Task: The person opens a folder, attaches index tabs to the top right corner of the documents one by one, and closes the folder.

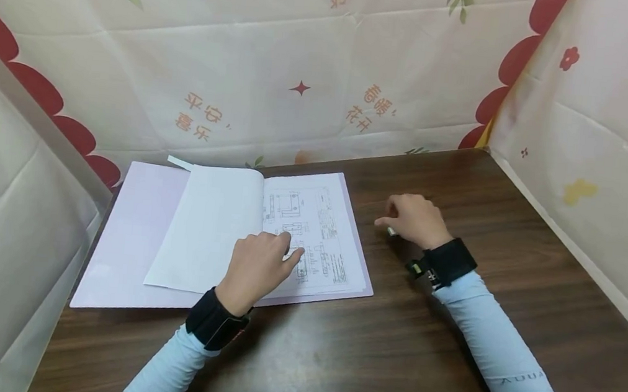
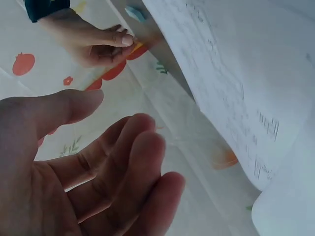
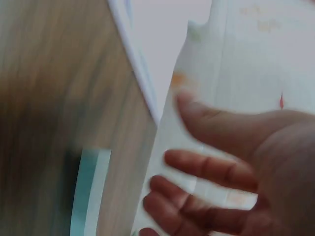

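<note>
A document folder with a lilac cover (image 1: 125,235) lies spread on the table, its white sheets opened to a page of technical drawings (image 1: 325,222). Over the lower part of that page hovers my left hand (image 1: 259,263), its fingers loosely bent and the palm bare in the left wrist view. Right of the folder, my right hand (image 1: 417,220) hangs above the wood with relaxed fingers and holds nothing. Beneath it lies a small teal-and-white block (image 3: 91,194), mostly covered by the hand in the head view. A pale strip (image 1: 180,162) sticks out at the sheets' top edge.
The brown wooden table (image 1: 333,359) carries the folder on its left half. Printed cloth (image 1: 281,62) hangs along the back, with more cloth at the left and right sides. Both wrists wear black straps.
</note>
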`<state>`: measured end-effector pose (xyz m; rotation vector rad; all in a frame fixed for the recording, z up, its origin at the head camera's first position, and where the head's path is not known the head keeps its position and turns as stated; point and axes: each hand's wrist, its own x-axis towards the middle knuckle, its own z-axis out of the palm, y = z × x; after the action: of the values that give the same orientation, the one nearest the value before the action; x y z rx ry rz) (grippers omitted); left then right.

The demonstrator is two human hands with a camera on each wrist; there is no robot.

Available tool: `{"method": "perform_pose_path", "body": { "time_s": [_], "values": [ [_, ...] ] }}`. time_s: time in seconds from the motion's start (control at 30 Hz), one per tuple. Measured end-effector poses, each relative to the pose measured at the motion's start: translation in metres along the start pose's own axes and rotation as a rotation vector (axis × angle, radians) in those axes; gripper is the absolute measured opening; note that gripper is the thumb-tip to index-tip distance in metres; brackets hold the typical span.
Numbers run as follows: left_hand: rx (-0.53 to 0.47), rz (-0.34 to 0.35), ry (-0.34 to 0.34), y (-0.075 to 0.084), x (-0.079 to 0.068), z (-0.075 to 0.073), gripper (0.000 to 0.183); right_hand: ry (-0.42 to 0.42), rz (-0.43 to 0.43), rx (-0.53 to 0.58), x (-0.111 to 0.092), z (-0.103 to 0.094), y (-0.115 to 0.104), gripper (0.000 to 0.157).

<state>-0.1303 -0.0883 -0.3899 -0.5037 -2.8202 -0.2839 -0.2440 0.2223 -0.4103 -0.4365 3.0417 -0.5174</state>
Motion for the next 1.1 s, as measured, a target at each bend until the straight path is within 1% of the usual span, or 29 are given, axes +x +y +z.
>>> {"method": "perform_pose_path", "body": {
  "time_s": [0.1, 0.2, 0.3, 0.43, 0.57, 0.67, 0.73, 0.8, 0.9, 0.97, 1.03, 1.1],
  "values": [
    [0.012, -0.001, -0.009, 0.001, -0.002, 0.003, 0.035, -0.052, 0.122, 0.018, -0.002, -0.008, 0.02, 0.041],
    [0.035, -0.006, -0.016, 0.002, -0.005, 0.007, 0.036, -0.112, 0.172, 0.042, -0.004, -0.009, 0.031, 0.048],
    [0.041, 0.006, -0.023, 0.004, -0.007, 0.011, 0.034, -0.131, 0.195, 0.068, -0.004, -0.006, 0.036, 0.05],
    [0.036, 0.021, -0.038, 0.006, -0.006, 0.016, 0.034, -0.117, 0.219, 0.081, -0.001, -0.003, 0.04, 0.048],
    [0.026, 0.042, -0.051, 0.011, -0.003, 0.019, 0.033, -0.091, 0.227, 0.091, 0.003, -0.004, 0.043, 0.043],
    [0.016, 0.082, -0.059, 0.019, 0.003, 0.02, 0.032, -0.078, 0.211, 0.106, 0.006, -0.007, 0.046, 0.035],
    [0.013, 0.136, -0.076, 0.028, 0.011, 0.019, 0.032, -0.082, 0.194, 0.11, 0.007, -0.01, 0.049, 0.029],
    [0.024, 0.201, -0.113, 0.04, 0.023, 0.018, 0.032, -0.102, 0.177, 0.118, 0.008, -0.013, 0.051, 0.023],
    [0.062, 0.317, -0.2, 0.061, 0.049, 0.022, 0.034, -0.147, 0.163, 0.138, 0.007, -0.017, 0.054, 0.018],
    [0.088, 0.388, -0.261, 0.078, 0.068, 0.029, 0.037, -0.172, 0.158, 0.152, 0.006, -0.018, 0.057, 0.017],
    [0.123, 0.451, -0.309, 0.095, 0.086, 0.041, 0.041, -0.182, 0.153, 0.17, 0.005, -0.018, 0.059, 0.019],
    [0.149, 0.487, -0.353, 0.109, 0.101, 0.055, 0.044, -0.181, 0.15, 0.184, 0.005, -0.017, 0.061, 0.021]
  ]
}}
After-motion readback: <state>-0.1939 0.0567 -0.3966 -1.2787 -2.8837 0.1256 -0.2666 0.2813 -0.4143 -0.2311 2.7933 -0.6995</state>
